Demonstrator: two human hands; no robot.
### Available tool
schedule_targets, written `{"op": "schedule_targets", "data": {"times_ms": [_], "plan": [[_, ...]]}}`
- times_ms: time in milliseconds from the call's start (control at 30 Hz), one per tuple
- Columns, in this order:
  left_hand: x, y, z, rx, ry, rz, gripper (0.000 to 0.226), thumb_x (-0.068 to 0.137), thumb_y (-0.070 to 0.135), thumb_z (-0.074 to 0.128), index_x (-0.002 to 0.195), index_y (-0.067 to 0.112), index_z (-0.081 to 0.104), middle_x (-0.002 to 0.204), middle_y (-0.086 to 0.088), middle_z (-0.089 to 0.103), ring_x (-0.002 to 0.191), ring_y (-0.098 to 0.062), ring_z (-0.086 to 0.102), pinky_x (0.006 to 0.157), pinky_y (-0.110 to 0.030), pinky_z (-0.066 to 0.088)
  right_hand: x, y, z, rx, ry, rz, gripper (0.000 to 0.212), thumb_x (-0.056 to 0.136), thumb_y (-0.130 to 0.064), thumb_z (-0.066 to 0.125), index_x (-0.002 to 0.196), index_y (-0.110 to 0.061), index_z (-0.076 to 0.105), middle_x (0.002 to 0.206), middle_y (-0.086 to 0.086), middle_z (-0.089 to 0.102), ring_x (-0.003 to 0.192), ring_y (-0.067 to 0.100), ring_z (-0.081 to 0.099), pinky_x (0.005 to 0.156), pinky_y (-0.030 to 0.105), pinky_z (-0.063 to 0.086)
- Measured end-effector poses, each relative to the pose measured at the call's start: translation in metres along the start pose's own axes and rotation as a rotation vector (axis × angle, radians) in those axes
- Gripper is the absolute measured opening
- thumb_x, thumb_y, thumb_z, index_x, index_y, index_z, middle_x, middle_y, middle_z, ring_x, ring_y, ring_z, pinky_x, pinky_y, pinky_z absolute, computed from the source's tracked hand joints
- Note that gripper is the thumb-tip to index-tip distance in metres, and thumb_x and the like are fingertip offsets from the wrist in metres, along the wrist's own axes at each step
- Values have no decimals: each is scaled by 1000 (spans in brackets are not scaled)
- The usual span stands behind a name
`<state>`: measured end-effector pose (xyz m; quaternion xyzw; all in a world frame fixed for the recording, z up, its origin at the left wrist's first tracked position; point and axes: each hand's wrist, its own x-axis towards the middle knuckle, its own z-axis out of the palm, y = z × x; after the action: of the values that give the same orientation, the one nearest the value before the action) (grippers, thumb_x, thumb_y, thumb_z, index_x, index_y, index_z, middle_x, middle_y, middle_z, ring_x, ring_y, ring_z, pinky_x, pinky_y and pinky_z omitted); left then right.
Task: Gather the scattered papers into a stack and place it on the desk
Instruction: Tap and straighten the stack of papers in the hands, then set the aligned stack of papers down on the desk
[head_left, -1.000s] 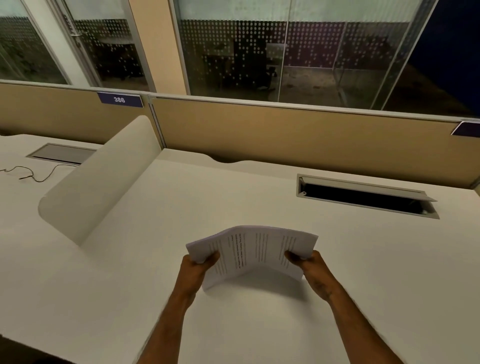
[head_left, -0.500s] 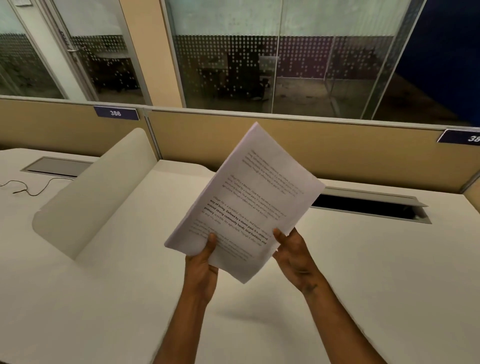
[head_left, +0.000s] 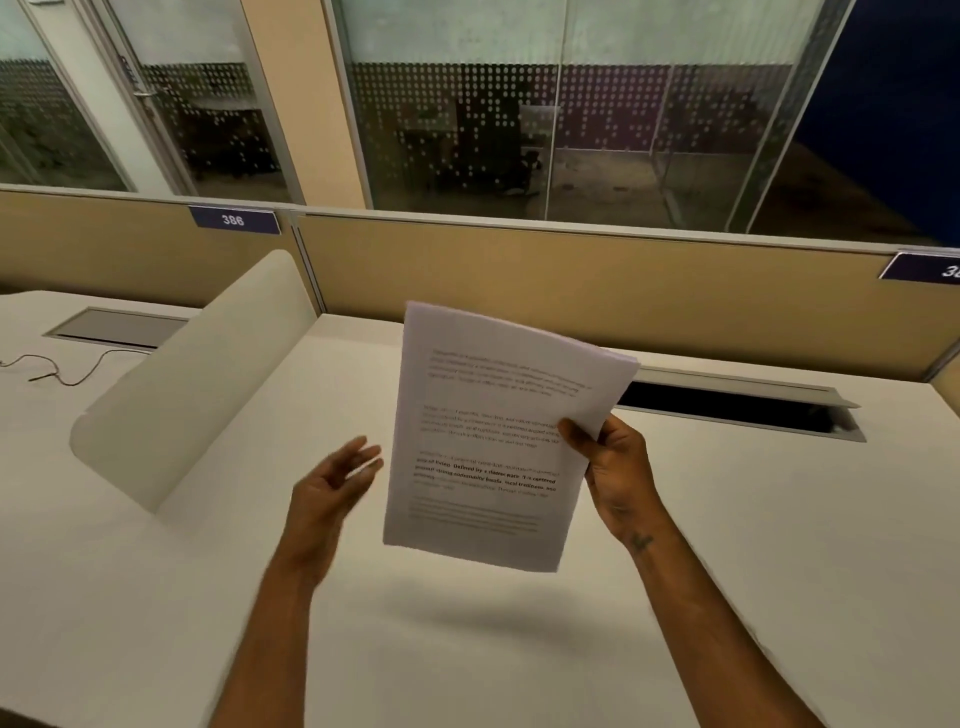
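Observation:
A stack of white printed papers (head_left: 488, 441) is held upright in the air above the white desk (head_left: 753, 519), its text facing me. My right hand (head_left: 613, 467) grips the stack at its right edge, thumb on the front. Just left of the stack, my left hand (head_left: 332, 488) hangs with fingers spread and blurred, not touching the paper. The stack throws a shadow on the desk below it.
A curved white divider (head_left: 192, 379) rises from the desk on the left. An open cable tray slot (head_left: 737, 408) lies at the back right, another closed hatch (head_left: 114, 327) and a thin black cable (head_left: 67, 366) at far left. A tan partition (head_left: 571, 291) backs the desk.
The stack was lifted from the desk and turned upright. My left hand has let go of its left edge and moved away; my right hand now holds it alone.

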<state>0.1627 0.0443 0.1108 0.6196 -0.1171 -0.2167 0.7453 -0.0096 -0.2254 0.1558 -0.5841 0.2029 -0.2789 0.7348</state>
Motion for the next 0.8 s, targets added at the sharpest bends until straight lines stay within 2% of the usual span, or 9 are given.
{"op": "schedule_targets", "data": {"times_ms": [67,100,167,267,400,467,633,733,800], "plan": [[5,16,9,173,-125,48,65,80,15,82,139,25,58,130,3,72,114,-7,71,92,-24,59,1,3,0,-59,-27,16,21,79,-33,71,100,-32,75,102,-1,78,93,28,74,78,43,63],[5,21,20,208,-197,50,67,78,18,85,139,26,58,129,5,73,116,-10,71,90,-25,60,1,5,1,-82,-42,23,22,79,-34,71,101,-33,75,102,-2,78,92,26,75,78,42,64],[3,21,43,204,-242,71,48,80,28,82,126,26,69,122,1,77,110,-20,74,86,-33,63,0,10,3,-119,-63,32,22,80,-37,70,101,-33,74,102,-2,78,90,24,75,76,39,64],[0,8,63,150,-127,96,19,88,37,72,104,30,78,109,-4,81,96,-28,78,75,-35,64,-1,19,3,-123,-71,47,21,81,-39,70,101,-35,74,102,-3,79,91,23,75,69,31,63],[-8,-20,65,143,-56,69,16,93,40,65,100,34,78,104,0,81,92,-22,78,70,-27,63,-5,40,-3,-141,-80,91,25,82,-40,70,105,-33,73,104,-2,78,91,20,75,67,25,61],[-12,-39,62,160,-24,27,20,93,43,63,104,35,77,107,2,81,95,-18,78,72,-26,62,-8,57,-6,-156,-82,122,26,84,-42,69,108,-32,73,107,-2,78,92,18,75,69,24,60],[-15,-85,53,203,1,-90,38,96,43,58,128,25,66,118,6,77,108,-14,73,87,-30,62,-12,93,-9,-166,-37,214,28,85,-42,69,111,-32,73,109,-3,78,96,17,75,73,25,61],[-20,-112,50,243,2,-134,35,102,39,51,135,30,59,122,11,74,112,-7,69,92,-25,56,-17,120,-15,-210,-19,296,21,92,-38,65,111,-33,73,111,-5,78,100,16,74,80,27,61],[-21,-128,49,285,36,-174,26,105,35,48,128,34,59,121,8,73,113,-9,67,90,-23,53,-22,139,-18,-238,10,340,20,99,-31,58,114,-33,70,113,-6,77,105,14,73,85,26,60]]}}
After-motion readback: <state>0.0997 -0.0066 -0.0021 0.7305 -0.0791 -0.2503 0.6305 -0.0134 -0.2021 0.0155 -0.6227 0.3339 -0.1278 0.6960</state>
